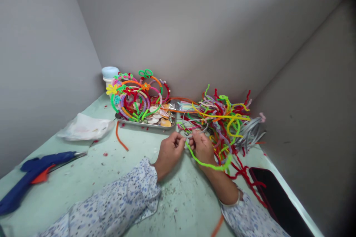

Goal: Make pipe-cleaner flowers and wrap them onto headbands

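My left hand (170, 152) is closed in a pinch at the end of a bright green pipe cleaner (204, 163). The rest of that pipe cleaner curves down and right, passing in front of my right wrist. My right hand (202, 147) has its fingers closed on a thin grey wire loop (207, 126), which reaches up and away over the pile behind. Both hands are close together above the table, their fingertips almost touching. Exactly how the green end meets the wire is hidden by my fingers.
Colourful wrapped headbands (136, 96) stand over a metal tray (139, 123) of shell-like pieces. Many pipe cleaners (222, 114) are heaped behind my right hand. A blue hot glue gun (36, 170), plastic bag (86, 127), white jar (109, 72) and phone (278, 200) lie around. Walls enclose the table.
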Demonstrator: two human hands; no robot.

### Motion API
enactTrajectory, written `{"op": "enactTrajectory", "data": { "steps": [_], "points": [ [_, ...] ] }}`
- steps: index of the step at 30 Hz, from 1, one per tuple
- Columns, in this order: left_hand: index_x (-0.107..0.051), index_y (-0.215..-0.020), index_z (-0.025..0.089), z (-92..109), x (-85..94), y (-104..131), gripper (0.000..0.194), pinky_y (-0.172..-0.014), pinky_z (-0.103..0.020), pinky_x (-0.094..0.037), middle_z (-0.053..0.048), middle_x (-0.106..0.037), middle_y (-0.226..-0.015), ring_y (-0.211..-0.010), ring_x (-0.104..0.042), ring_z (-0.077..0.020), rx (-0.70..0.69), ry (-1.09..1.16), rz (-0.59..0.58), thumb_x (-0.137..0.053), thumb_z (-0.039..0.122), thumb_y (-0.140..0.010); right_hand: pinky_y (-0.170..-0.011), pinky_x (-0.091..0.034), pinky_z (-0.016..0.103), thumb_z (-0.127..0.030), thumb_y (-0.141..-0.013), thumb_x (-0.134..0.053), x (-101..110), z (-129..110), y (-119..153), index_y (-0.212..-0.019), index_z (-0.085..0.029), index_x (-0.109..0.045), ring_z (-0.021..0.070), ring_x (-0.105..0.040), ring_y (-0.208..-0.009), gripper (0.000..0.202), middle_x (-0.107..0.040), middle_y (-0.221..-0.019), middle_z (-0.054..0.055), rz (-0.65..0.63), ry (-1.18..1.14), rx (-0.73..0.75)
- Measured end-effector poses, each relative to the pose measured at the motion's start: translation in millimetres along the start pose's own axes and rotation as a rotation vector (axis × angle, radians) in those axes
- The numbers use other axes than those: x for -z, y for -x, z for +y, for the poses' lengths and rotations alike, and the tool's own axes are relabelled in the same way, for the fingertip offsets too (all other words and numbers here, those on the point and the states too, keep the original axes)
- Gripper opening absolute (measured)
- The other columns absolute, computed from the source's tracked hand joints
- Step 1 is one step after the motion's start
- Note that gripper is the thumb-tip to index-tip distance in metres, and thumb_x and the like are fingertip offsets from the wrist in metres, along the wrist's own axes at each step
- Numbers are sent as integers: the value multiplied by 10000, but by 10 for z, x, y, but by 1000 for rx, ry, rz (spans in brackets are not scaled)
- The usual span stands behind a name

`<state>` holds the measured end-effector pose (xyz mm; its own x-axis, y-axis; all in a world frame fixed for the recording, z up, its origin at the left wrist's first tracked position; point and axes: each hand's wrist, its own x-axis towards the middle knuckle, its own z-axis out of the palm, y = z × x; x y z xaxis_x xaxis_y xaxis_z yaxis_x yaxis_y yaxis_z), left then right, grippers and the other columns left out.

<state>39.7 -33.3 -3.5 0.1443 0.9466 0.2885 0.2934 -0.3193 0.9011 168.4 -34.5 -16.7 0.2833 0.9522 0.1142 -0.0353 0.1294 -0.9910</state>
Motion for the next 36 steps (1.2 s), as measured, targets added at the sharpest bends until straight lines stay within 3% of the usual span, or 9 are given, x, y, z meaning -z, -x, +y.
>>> {"op": "enactTrajectory", "data": {
  "steps": [20,36],
  "points": [
    [-535,-860,182,-9,-26,48,126,-562,-209,-342,24,-557,-655,-574,-493,-101,-97,-161,-9,-507,304,-841,-418,-325,207,-532,-805,-551,26,-39,-7,-621,-177,-512,76,-421,-423,401,-509,-504,-45,-9,-15,-25],
    [-497,-726,186,-11,-18,47,149,-543,-202,-299,42,-490,-603,-550,-421,-87,-138,-196,17,-485,276,-844,-420,-311,209,-519,-823,-526,15,-102,32,-631,-175,-513,75,-409,-437,395,-490,-528,-44,-35,9,-26]
  ]
}}
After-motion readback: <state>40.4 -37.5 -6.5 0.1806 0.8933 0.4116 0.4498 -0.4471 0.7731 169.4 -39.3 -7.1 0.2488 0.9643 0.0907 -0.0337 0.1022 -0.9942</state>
